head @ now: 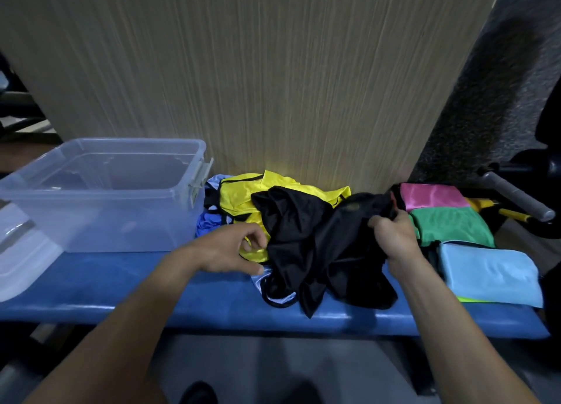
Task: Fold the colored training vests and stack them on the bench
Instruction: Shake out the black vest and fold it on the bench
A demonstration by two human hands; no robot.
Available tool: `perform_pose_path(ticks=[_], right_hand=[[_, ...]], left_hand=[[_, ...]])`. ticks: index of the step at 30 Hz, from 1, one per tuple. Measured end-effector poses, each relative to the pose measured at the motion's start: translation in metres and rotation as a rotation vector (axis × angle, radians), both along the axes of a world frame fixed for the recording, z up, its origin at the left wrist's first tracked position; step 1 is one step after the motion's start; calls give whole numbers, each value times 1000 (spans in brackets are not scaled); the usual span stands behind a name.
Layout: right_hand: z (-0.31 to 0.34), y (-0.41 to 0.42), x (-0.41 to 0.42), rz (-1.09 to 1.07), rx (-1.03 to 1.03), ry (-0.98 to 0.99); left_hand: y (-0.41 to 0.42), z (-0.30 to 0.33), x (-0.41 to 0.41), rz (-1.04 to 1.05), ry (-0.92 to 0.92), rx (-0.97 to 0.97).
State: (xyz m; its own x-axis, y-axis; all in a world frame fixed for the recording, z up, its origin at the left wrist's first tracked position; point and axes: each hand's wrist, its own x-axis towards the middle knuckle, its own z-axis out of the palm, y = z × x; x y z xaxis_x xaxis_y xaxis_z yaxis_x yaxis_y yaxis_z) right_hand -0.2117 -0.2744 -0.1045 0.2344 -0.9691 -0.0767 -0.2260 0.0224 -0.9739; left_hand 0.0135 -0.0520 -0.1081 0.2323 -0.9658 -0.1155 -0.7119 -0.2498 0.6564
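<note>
A crumpled black vest (315,245) lies on top of a pile in the middle of the blue bench (121,291). My right hand (394,236) grips its upper right part. My left hand (233,247) hovers at the vest's left edge with fingers loosely curled, holding nothing. Under the black vest lie a yellow vest (243,197), a blue one (208,221) and a light blue one (267,277). Folded vests sit at the right end: pink (431,195), green (452,226) and light blue (488,273) on top of a lime one.
A clear plastic bin (100,197) stands on the bench's left part, its lid (21,252) at the far left. A wood-grain panel (273,79) rises behind the bench. A grey bar with yellow parts (516,198) sticks out at the right.
</note>
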Motion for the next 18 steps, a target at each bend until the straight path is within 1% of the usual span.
perform_pose_path(ticks=[1, 2, 3, 4, 5, 6, 7, 8, 9, 10, 12, 13, 14, 16, 18], right_hand=[[-4, -2, -1, 3, -101, 187], [-3, 1, -2, 25, -211, 334], [-3, 5, -1, 71, -338, 397], [0, 12, -1, 133, -475, 405], [2, 17, 0, 218, -619, 371], [7, 27, 0, 328, -718, 325], [8, 32, 0, 474, -767, 301], [12, 41, 0, 629, -760, 322], [11, 46, 0, 766, -741, 356], [9, 50, 0, 861, -726, 409], [3, 53, -2, 950, -749, 479], [-1, 53, -3, 966, -755, 511], [-5, 54, -4, 990, -745, 577], [-10, 58, -6, 1031, -738, 770], [-18, 66, -6, 1001, -796, 955]], left_hand=[[-1, 0, -4, -16, 1, 6], [-3, -1, -9, -50, 0, 29], [-6, -2, -15, -88, -15, 72], [-9, -5, -22, -113, -55, 127], [-13, -9, -29, -121, -131, 180], [-17, -13, -37, -115, -233, 218], [-22, -16, -44, -86, -343, 235], [-27, -17, -50, -41, -429, 216], [-32, -16, -54, 4, -475, 166], [-35, -15, -55, 46, -476, 100], [-39, -8, -54, 148, -366, -51], [-40, -5, -51, 222, -255, -135], [-39, -1, -48, 304, -110, -219], [-35, 8, -43, 440, 200, -372], [-30, 18, -40, 528, 452, -505]])
